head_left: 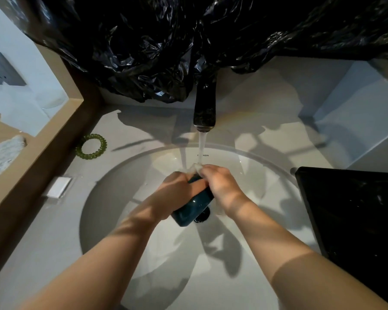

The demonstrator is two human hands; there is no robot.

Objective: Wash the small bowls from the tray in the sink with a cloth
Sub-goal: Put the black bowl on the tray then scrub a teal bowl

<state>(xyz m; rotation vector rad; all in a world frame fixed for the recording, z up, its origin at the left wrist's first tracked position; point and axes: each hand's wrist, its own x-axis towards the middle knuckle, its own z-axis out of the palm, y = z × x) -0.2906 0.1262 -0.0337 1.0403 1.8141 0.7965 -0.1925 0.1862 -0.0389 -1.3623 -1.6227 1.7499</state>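
Observation:
A small dark teal bowl (192, 209) is held tilted over the middle of the white round sink (112, 198). My left hand (177, 193) grips the bowl from its left side. My right hand (220, 186) pinches a pale cloth (196, 168) against the bowl's upper edge. Water runs from the dark tap (205, 108) straight onto the cloth and my fingers. The inside of the bowl is hidden by my hands. The dark drain (203, 217) shows just below the bowl.
A black tray (356, 209) lies on the counter at the right of the sink. A green coil hair tie (91, 146) and a small white block (57, 187) lie on the counter at the left. Black plastic sheeting (166, 41) hangs behind the tap.

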